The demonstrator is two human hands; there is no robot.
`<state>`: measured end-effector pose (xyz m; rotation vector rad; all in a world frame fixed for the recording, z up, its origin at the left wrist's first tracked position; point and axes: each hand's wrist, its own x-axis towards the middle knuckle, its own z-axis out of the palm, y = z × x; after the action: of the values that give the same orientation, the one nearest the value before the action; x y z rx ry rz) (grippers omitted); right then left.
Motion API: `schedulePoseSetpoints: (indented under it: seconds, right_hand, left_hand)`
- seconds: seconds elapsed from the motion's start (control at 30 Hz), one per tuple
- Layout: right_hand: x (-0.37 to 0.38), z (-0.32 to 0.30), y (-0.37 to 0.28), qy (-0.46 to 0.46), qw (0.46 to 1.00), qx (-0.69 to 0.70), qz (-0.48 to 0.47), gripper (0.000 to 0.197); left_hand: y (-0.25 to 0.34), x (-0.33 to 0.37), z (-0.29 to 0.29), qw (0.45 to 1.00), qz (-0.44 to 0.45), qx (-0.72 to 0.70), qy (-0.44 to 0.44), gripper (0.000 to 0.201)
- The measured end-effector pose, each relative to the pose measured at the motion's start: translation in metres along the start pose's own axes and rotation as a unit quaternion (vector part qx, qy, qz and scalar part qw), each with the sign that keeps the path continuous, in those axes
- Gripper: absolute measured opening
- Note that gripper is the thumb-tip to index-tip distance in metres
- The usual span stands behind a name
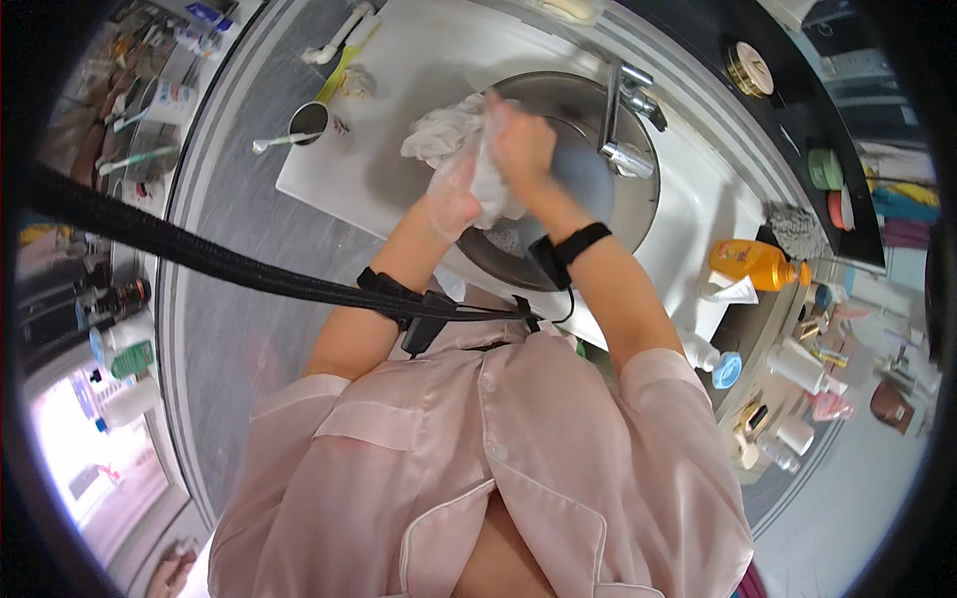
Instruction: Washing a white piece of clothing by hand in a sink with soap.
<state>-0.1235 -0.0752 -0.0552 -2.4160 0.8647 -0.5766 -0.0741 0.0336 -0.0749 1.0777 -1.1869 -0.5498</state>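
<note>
A wet white cloth (pixel 444 133) is bunched between my two hands, over the left side of the round metal sink (pixel 646 204). My left hand (pixel 455 197) is closed around its lower part, with what looks like suds on the skin. My right hand (pixel 522 148) is wrapped on the cloth's right side, its fingers slightly smeared by motion. Part of the cloth is hidden behind both hands. Just right of my right hand, a translucent bluish round shape (pixel 586 179) lies within the sink. Foamy water (pixel 506 242) shows at the sink's lower left.
A chrome faucet (pixel 610 120) reaches over the sink from the upper right. On the left of the white counter (pixel 399 55) stand a cup (pixel 321 122) with a toothbrush (pixel 284 142) and a yellow-green handled brush (pixel 349 65). An orange bottle (pixel 748 263) lies right. A black cable (pixel 229 274) crosses from the left.
</note>
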Motion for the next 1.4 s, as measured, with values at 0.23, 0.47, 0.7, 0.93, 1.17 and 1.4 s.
schedulePoseSetpoints:
  seconds: [0.23, 0.47, 0.7, 0.93, 1.17, 1.4]
  right_hand:
    - [-0.034, 0.002, -0.033, -0.082, 0.99, 0.114, -0.025, 0.041]
    - [-0.026, 0.008, -0.038, -0.048, 0.998, -0.003, -0.034, 0.043]
    - [-0.008, 0.017, -0.01, 0.067, 0.995, -0.038, 0.071, 0.041]
    - [-0.035, 0.012, -0.08, 0.02, 0.997, 0.059, -0.039, 0.045]
    - [-0.007, 0.013, -0.026, 0.125, 0.988, -0.017, 0.089, 0.044]
    - [-0.04, 0.009, -0.096, 0.041, 0.993, 0.031, -0.105, 0.029]
  left_hand:
    - [0.016, 0.007, -0.002, 0.73, -0.419, -0.458, 0.285, 0.038]
    - [-0.082, -0.027, -0.018, 0.857, -0.278, -0.407, 0.149, 0.038]
    - [-0.058, 0.002, -0.019, 0.871, -0.266, -0.412, 0.018, 0.045]
    - [-0.037, -0.001, -0.032, 0.946, -0.129, -0.297, 0.018, 0.035]
    - [-0.01, 0.016, -0.028, 0.603, -0.323, -0.729, -0.032, 0.034]
    - [0.019, 0.013, -0.051, 0.958, -0.123, -0.255, 0.029, 0.038]
